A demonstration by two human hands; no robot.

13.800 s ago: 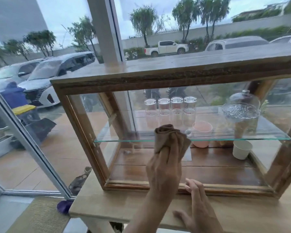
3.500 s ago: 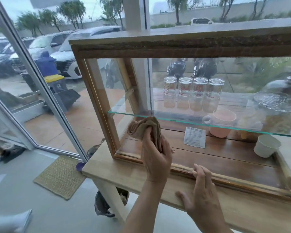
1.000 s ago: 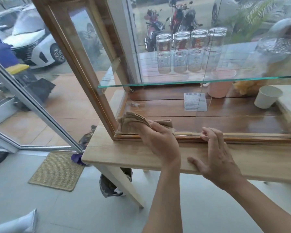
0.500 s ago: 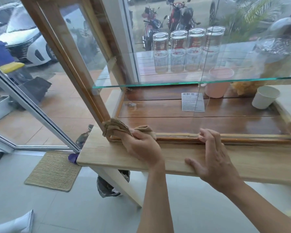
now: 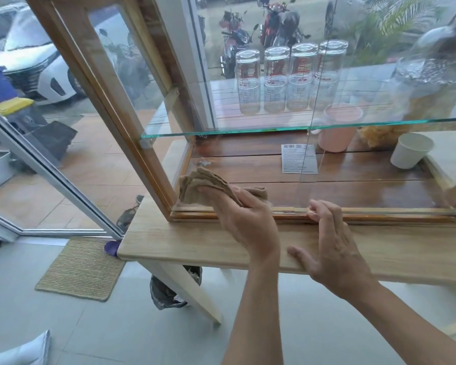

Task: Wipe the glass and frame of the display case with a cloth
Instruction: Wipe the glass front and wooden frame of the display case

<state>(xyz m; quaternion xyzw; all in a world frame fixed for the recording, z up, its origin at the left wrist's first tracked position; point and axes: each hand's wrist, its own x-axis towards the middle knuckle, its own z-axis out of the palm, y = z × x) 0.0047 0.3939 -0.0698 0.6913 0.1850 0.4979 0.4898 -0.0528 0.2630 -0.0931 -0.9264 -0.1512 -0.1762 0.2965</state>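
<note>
My left hand has only the front glass's low corner, hemmed by the post leftward, the bottom rail below and my right hand on that rail.

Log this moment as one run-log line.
left hand: presses cloth on glass, lower left corner | right hand: braced on bottom frame | step: wiping
</note>
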